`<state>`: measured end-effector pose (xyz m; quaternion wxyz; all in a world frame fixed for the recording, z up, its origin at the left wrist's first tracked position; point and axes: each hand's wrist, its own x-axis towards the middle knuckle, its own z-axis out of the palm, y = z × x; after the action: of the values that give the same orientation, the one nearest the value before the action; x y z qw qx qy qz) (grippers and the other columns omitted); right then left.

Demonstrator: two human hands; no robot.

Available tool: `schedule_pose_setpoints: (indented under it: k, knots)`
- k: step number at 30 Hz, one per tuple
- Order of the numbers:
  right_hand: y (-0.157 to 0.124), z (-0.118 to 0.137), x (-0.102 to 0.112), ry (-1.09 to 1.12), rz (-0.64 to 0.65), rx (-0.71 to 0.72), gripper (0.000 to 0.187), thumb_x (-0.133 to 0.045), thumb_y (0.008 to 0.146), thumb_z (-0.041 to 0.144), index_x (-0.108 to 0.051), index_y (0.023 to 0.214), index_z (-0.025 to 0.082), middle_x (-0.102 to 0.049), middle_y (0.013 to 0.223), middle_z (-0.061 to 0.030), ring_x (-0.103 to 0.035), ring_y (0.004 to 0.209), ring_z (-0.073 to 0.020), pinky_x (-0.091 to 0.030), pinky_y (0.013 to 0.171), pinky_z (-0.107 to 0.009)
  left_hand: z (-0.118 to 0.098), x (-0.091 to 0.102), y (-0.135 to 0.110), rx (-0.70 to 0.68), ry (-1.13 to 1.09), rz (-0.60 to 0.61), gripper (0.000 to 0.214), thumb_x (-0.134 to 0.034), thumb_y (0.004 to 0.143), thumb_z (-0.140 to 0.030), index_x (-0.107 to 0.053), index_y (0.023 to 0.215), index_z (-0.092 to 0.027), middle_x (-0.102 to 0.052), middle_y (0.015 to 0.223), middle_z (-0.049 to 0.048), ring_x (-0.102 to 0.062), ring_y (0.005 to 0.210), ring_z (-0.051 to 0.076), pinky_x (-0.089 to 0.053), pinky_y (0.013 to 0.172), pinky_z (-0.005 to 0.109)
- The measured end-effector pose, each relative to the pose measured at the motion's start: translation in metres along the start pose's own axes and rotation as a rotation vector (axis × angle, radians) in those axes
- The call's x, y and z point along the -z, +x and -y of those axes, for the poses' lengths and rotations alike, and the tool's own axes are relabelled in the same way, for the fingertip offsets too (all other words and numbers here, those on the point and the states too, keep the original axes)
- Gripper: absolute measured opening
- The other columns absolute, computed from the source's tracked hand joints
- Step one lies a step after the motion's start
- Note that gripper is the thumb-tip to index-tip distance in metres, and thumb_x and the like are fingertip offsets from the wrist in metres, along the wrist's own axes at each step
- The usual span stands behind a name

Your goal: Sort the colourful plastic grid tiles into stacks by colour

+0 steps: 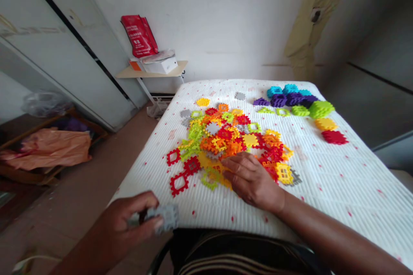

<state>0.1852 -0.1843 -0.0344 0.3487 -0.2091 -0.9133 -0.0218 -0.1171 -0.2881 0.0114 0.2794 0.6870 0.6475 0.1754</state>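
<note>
While the left hand [121, 223], lower left of frame, grips a grey stack [170, 217], the right hand [253, 176] is at the pile's [226, 135] near edge, centre frame, fingers bent over yellow pieces [209, 164]; can't tell if pinching. Looks like picking-out; next move calls for separating one piece.

You're in what looks like a lived-in room at home: patterned ribbed cover [351, 197] before you, colourful toy tiles [250, 140] on it, small side table [129, 73], plain white wall [232, 21], wall socket [316, 15].
</note>
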Motion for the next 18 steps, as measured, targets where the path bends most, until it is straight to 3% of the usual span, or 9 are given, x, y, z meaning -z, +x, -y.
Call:
schedule_pose_setpoints:
  k: [3, 5, 7, 10, 12, 14, 18]
  knots:
    - [-0.002, -0.028, 0.019, -0.020, -0.095, -0.173, 0.022, -0.047, 0.088, 0.017, -0.061, 0.105, 0.019, -0.061, 0.116, -0.0101, -0.053, 0.106, -0.0219, -0.045, 0.088, -0.042, -0.042, 0.004, 0.059, -0.165, -0.028, -0.230, 0.022, -0.058, 0.072, -0.041, -0.055, 0.063, -0.021, -0.050, 0.055, -0.0040, -0.047, 0.053, 0.012, -0.035, 0.051, 0.022]
    - [-0.008, -0.045, 0.029, -0.037, -0.163, -0.268, 0.021, -0.046, 0.088, 0.017, -0.061, 0.104, 0.019, -0.061, 0.114, -0.0105, -0.055, 0.104, -0.0222, -0.047, 0.086, -0.041, -0.064, -0.019, 0.109, -0.255, -0.087, -0.296, 0.019, -0.058, 0.072, -0.037, -0.056, 0.063, -0.020, -0.050, 0.056, -0.0039, -0.046, 0.053, 0.012, -0.035, 0.051, 0.022]
    - [-0.018, -0.057, 0.035, -0.041, -0.199, -0.324, 0.021, -0.046, 0.088, 0.017, -0.060, 0.103, 0.020, -0.061, 0.111, -0.0106, -0.056, 0.103, -0.0219, -0.049, 0.084, -0.040, -0.078, -0.049, 0.155, -0.300, -0.139, -0.290, 0.015, -0.056, 0.074, -0.033, -0.059, 0.067, -0.019, -0.052, 0.057, -0.0034, -0.048, 0.054, 0.012, -0.037, 0.052, 0.022]
    - [-0.037, -0.068, 0.036, -0.058, -0.179, -0.350, 0.021, -0.046, 0.089, 0.018, -0.059, 0.105, 0.019, -0.061, 0.111, -0.0107, -0.056, 0.102, -0.0217, -0.049, 0.084, -0.041, -0.083, -0.080, 0.200, -0.332, -0.106, -0.337, 0.025, -0.063, 0.069, -0.029, -0.065, 0.093, -0.020, -0.064, 0.074, 0.0002, -0.057, 0.066, 0.015, -0.044, 0.064, 0.026]
    - [-0.048, -0.071, 0.037, -0.080, -0.151, -0.343, 0.023, -0.046, 0.088, 0.017, -0.058, 0.108, 0.019, -0.061, 0.112, -0.0110, -0.056, 0.102, -0.0217, -0.048, 0.085, -0.042, -0.076, -0.080, 0.206, -0.330, -0.056, -0.431, 0.032, -0.060, 0.073, -0.030, -0.063, 0.104, -0.021, -0.067, 0.087, 0.0036, -0.060, 0.074, 0.016, -0.046, 0.073, 0.029]
    - [-0.054, -0.069, 0.039, -0.090, -0.113, -0.324, 0.025, -0.046, 0.089, 0.018, -0.057, 0.111, 0.019, -0.061, 0.113, -0.0114, -0.055, 0.103, -0.0215, -0.047, 0.085, -0.041, -0.061, -0.066, 0.193, -0.320, -0.031, -0.486, 0.029, -0.053, 0.078, -0.031, -0.063, 0.105, -0.023, -0.067, 0.091, 0.0041, -0.061, 0.077, 0.017, -0.048, 0.075, 0.030]
    - [-0.056, -0.047, 0.046, -0.066, 0.096, -0.181, 0.033, -0.047, 0.089, 0.029, -0.055, 0.119, 0.018, -0.058, 0.120, -0.0114, -0.051, 0.110, -0.0228, -0.041, 0.093, -0.042, -0.004, -0.037, 0.129, -0.449, 0.209, -0.435, 0.039, -0.053, 0.079, -0.040, -0.060, 0.114, -0.026, -0.064, 0.112, 0.0059, -0.056, 0.105, 0.023, -0.042, 0.093, 0.037]
